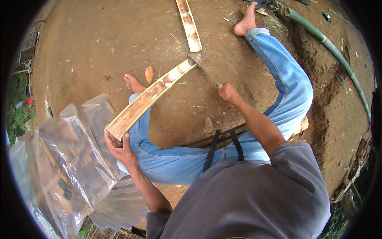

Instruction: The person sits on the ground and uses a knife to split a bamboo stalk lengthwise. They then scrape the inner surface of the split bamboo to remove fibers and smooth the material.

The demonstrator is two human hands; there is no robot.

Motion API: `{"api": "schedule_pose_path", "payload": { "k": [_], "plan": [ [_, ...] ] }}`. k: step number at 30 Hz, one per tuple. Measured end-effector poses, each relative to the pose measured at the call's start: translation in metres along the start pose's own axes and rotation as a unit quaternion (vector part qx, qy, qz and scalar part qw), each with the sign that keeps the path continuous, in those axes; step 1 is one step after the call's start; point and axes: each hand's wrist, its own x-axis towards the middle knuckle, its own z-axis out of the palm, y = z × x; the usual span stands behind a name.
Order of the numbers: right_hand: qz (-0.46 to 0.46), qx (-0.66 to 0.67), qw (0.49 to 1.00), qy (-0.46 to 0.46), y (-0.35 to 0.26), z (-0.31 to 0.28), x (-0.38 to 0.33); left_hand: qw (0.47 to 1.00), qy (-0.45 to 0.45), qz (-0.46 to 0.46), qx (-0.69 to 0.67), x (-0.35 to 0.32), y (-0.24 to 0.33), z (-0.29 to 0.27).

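Over dirt (pixel 99 47), bamboo (pixel 145 98) juts from clasping left grip (pixel 120 148); right grip (pixel 229 93) clenches likely knife (pixel 207 74).

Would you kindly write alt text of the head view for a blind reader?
A person holds one end of a split bamboo length in the left hand and a thin-bladed tool in the right hand, its tip near the bamboo's other end. Another split length lies on bare earth.

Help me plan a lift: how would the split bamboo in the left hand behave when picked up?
The split bamboo is probably stiff, judging by its woody, unbroken edges. It looks light for its size, being an open, hollow trough. That half-round shape could make it rock if pushed.
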Motion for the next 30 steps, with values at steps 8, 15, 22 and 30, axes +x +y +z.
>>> {"api": "schedule_pose_path", "payload": {
  "k": [8,15,22,30],
  "plan": [
    [-0.237,0.018,0.964,-0.116,-0.109,-0.049,-0.138,0.997,0.070,-0.039,0.008,-0.003,0.015,0.018],
    [-0.238,0.002,0.969,-0.062,-0.105,-0.035,-0.105,0.992,0.099,-0.079,-0.003,0.001,-0.001,0.007],
    [-0.107,-0.009,0.991,-0.077,-0.086,-0.047,-0.079,0.997,0.071,-0.039,0.008,0.001,0.006,0.012],
    [-0.043,-0.017,0.997,-0.063,-0.054,-0.028,-0.046,0.997,0.057,-0.050,-0.008,0.009,0.006,0.010]
  ]
}}
